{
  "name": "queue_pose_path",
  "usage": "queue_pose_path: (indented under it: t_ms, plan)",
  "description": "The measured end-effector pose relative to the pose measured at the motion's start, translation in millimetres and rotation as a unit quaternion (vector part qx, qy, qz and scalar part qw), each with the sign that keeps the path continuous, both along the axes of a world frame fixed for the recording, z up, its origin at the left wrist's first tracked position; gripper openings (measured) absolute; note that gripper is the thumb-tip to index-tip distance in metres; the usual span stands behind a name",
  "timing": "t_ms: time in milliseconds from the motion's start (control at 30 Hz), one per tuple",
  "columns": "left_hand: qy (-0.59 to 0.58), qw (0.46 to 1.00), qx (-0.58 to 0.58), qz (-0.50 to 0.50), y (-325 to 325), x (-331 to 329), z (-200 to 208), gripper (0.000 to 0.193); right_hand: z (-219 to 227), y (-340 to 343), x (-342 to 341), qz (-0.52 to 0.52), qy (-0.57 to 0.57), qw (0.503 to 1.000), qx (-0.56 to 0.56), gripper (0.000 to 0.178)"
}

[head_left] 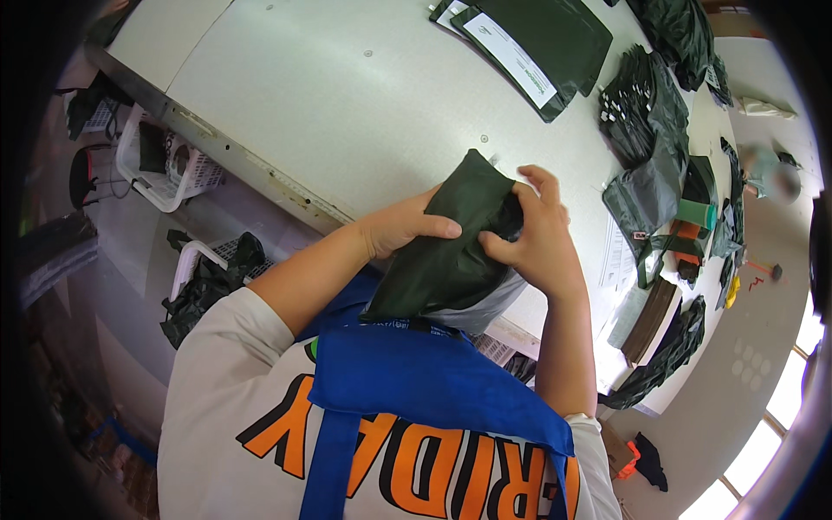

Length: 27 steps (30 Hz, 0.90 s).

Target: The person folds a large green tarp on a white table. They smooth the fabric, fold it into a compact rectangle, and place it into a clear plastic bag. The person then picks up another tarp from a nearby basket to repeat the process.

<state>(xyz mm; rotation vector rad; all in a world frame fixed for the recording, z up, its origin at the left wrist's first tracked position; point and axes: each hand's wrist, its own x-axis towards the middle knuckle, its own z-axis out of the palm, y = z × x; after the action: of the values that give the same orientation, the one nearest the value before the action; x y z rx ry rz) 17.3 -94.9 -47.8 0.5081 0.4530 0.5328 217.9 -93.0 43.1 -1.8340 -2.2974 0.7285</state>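
Note:
A dark green, slightly shiny fabric piece point(442, 256), folded with a paler grey part at its lower right, is held up over the near edge of the table. My left hand point(403, 227) is closed on its left side, thumb flat on top and the other fingers hidden beneath. At the upper right edge, my right hand point(542, 238) grips the same piece, its thumb pressed near a dark fold or opening and some fingers raised. How many layers lie between the fingers I cannot tell.
Flat dark green pieces point(568, 43) with a white printed strip lie on the pale table point(321, 104). To the right are a bundle of black pieces with white tags point(628, 104), a green roll point(696, 213) and more dark cloth. White baskets point(178, 195) holding dark cloth stand lower left.

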Motion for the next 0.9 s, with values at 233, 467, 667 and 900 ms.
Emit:
queue_pose_path:
  t_ms: [233, 467, 667, 900]
  plan:
    - [-0.001, 0.999, 0.032, 0.032, -6.2, 5.0, -8.5, 0.09, -3.4, -12.1, 3.6, -0.065, 0.079, 0.992, -0.071, 0.06]
    - [0.003, 1.0, -0.014, 0.005, 0.8, -4.5, -8.3, 0.081, -22.1, -25.5, 15.0, -0.038, 0.124, 0.991, 0.04, 0.066]
    - [0.016, 0.999, -0.019, 0.022, 1.3, -9.4, -1.9, 0.084, -45.6, -19.4, 13.7, -0.137, 0.284, 0.949, 0.005, 0.078]
    - [0.178, 0.956, 0.217, 0.081, -4.7, 5.8, 5.6, 0.1, -52.2, 8.5, -10.8, -0.145, 0.146, 0.977, -0.06, 0.055]
